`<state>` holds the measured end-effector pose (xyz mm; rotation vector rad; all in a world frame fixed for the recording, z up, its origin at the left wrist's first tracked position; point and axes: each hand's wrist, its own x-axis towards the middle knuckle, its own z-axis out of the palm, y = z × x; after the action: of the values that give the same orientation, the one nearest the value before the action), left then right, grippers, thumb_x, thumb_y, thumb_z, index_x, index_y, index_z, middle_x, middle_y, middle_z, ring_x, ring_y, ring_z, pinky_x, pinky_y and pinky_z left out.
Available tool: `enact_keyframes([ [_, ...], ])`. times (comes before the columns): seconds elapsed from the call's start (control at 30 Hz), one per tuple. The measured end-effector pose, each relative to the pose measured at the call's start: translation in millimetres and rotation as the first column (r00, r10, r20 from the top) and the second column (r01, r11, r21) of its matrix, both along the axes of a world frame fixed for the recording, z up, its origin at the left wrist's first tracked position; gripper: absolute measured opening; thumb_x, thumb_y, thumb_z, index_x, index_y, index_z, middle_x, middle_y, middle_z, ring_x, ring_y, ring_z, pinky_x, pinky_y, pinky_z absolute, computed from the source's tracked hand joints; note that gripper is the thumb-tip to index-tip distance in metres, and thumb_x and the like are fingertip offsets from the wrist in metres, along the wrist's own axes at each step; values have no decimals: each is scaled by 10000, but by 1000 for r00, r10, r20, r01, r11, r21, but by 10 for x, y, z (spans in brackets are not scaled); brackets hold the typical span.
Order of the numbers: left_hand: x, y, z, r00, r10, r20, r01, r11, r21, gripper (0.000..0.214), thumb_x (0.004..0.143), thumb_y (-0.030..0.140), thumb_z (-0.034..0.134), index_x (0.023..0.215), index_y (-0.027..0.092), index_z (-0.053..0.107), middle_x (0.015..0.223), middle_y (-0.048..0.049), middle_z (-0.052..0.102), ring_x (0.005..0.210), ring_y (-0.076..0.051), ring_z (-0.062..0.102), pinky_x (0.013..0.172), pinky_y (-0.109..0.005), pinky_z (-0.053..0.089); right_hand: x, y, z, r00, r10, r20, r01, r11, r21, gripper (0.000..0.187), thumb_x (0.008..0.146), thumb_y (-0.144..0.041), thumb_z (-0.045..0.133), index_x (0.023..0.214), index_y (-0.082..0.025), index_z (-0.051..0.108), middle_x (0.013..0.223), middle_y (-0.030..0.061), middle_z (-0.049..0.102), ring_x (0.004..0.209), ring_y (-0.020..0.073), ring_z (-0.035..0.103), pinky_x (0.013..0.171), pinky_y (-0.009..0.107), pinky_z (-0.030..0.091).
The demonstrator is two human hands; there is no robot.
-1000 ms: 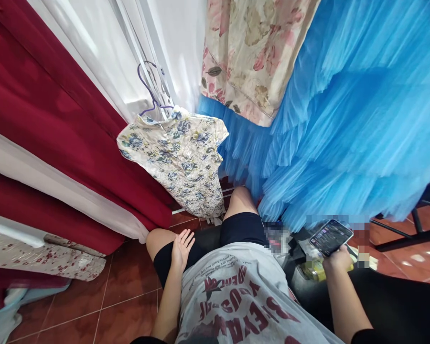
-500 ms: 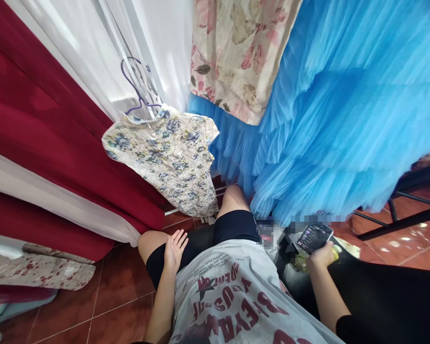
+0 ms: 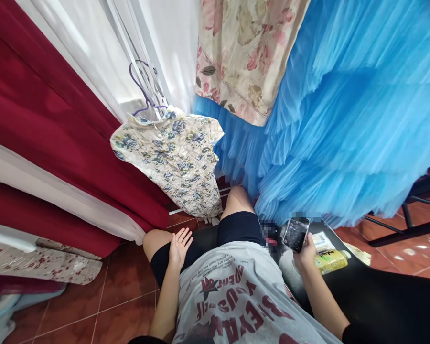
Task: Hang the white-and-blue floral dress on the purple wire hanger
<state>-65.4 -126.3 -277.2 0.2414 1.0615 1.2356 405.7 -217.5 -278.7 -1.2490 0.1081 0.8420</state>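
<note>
Right hand (image 3: pixel 306 255) curled around phone (image 3: pixel 296 234), 4 o'clock of view, screen up, some fingers hidden behind. Left hand (image 3: pixel 181 243) at 7 o'clock, palm up, fingers loosely extended, holding nothing, over left thigh; contact unclear. Yellow pack (image 3: pixel 332 262) at phone's 4 o'clock, near right hand. Blue tulle (image 3: pixel 351 119) at 2 o'clock. Floral top (image 3: pixel 175 162) hangs at 9.

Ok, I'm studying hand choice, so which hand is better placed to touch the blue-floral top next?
Probably the left: the left hand is open, empty and looks nearer the blue-floral top, while the right hand holds the smartphone.
</note>
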Motion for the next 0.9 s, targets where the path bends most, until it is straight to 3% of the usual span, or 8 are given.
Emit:
enact_keyframes([
  [0.13, -3, -9, 13, 1000, 1, 6, -1, 1000, -5, 494, 1033, 456, 395, 1351, 131, 585, 1480, -218, 525, 1358, -320, 534, 1154, -526, 404, -225, 117, 222, 980, 148, -131, -132, 983, 124, 378, 794, -508, 657, 1048, -234, 707, 945, 27, 768, 851, 237, 741, 820, 406, 600],
  [0.27, 2, -10, 20, 1000, 6, 4, -6, 1000, -4, 501, 1037, 450, 388, 1360, 115, 573, 1477, -232, 522, 1341, -324, 550, 1143, -525, 420, -421, 201, 567, 871, 414, -265, -343, 898, 276, 551, 810, -645, 635, 1154, -218, 694, 995, 109, 776, 928, 331, 751, 808, 526, 595],
  [0.33, 2, -9, 17, 1000, 7, 8, -7, 1000, -1, 505, 1037, 448, 389, 1360, 107, 572, 1478, -240, 517, 1334, -327, 557, 1135, -523, 428, -488, 244, 706, 827, 481, -291, -397, 866, 304, 593, 813, -683, 614, 1159, -207, 689, 992, 132, 773, 985, 371, 739, 790, 565, 593],
  [0.5, -10, -6, 3, 1000, 9, 25, -9, 1000, 2, 519, 1034, 453, 394, 1384, 107, 561, 1484, -248, 508, 1324, -327, 565, 1124, -519, 440, -553, 301, 892, 830, 507, -232, -417, 841, 345, 582, 819, -641, 629, 1212, -215, 674, 1065, 132, 767, 1030, 383, 730, 802, 587, 598],
  [0.7, -20, 3, -19, 999, 0, 34, 0, 1000, -3, 518, 1029, 456, 405, 1411, 135, 543, 1474, -237, 524, 1345, -317, 548, 1131, -519, 431, -479, 250, 945, 803, 574, -163, -503, 798, 332, 603, 830, -559, 664, 1329, -223, 622, 1168, 144, 754, 1008, 377, 743, 863, 587, 577],
  [0.9, -13, 6, -12, 1000, -3, 25, 3, 1000, -10, 506, 1032, 457, 392, 1378, 128, 561, 1464, -235, 534, 1342, -319, 550, 1141, -527, 418, -529, 304, 968, 852, 522, -31, -496, 826, 270, 602, 789, -367, 754, 1356, -257, 585, 1111, 112, 777, 834, 331, 778, 748, 537, 616],
])
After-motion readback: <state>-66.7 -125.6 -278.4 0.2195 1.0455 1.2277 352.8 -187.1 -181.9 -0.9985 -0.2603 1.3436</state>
